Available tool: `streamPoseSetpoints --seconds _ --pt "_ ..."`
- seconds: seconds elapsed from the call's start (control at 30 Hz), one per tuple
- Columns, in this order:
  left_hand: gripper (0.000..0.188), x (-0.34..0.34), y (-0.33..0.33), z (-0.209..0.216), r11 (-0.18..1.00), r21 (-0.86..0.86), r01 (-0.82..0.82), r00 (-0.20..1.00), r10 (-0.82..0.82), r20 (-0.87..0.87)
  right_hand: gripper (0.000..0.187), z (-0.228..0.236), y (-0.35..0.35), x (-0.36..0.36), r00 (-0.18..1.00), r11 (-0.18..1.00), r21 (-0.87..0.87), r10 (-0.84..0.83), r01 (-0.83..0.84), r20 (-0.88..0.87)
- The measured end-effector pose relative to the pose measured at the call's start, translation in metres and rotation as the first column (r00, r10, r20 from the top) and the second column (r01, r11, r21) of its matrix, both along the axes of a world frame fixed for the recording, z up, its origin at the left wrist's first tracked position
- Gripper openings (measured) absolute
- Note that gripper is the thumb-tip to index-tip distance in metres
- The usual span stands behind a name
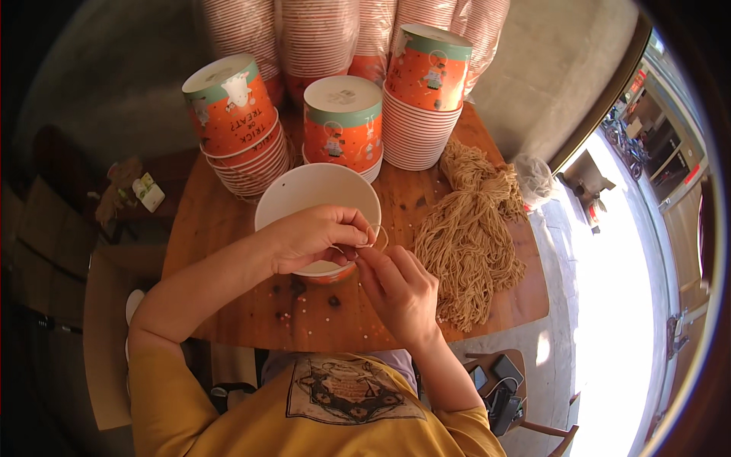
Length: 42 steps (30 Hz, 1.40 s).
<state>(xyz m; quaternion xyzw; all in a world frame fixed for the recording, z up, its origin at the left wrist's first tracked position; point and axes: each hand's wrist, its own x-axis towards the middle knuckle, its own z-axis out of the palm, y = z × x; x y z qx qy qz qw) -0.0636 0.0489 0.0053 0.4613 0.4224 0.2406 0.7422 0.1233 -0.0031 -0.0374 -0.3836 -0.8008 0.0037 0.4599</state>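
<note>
An upright paper bucket [316, 186], white inside with an orange outside, stands in front of me on the wooden table. Over its near right rim, my left hand [316, 234] pinches a thin tan string [385, 238]. Thumb and fingers of my right hand [401, 288] close on the same string, touching the left fingertips. A small loop of it curves up beside the rim. Whether the string passes through the bucket's wall is hidden by my fingers. To the right of the bucket lies a thick bundle of tan strings [472, 236].
Upside-down orange and green paper buckets stand stacked at left [236, 107], centre [343, 126] and right [426, 84]. Tall plastic-wrapped bucket stacks [320, 46] rise behind them. Small pale bits dot the near table [251, 320]. A cardboard box [110, 335] and a chair with devices [502, 388] flank me.
</note>
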Motion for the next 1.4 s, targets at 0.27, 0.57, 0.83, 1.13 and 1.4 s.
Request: streamPoseSetpoints --seconds 0.27,0.57,0.83,1.13,1.4 --pt "0.012 -0.003 0.000 -0.003 0.979 0.191 0.071 0.995 -0.057 -0.079 0.024 0.004 0.004 0.006 0.997 0.999 -0.001 0.051 -0.051 0.053" --pt "0.012 0.001 -0.001 -0.007 0.978 0.184 0.100 0.995 -0.098 -0.020 0.018 -0.005 -0.003 0.005 0.935 0.924 -0.358 -0.003 -0.132 -0.354" --pt "0.011 0.001 0.001 -0.002 0.982 0.151 0.116 0.993 -0.116 -0.006 0.019 -0.005 0.008 0.003 0.967 0.980 -0.193 0.004 -0.056 -0.256" --pt "0.015 -0.004 0.008 -0.008 0.991 -0.019 0.131 0.983 -0.127 0.131 0.021 0.001 0.016 0.008 0.990 0.997 -0.032 0.062 -0.066 -0.123" --pt "0.017 -0.007 0.008 -0.003 0.984 -0.052 0.169 0.970 -0.156 0.189 0.023 0.004 0.019 0.015 0.984 0.986 -0.089 0.126 -0.138 -0.126"
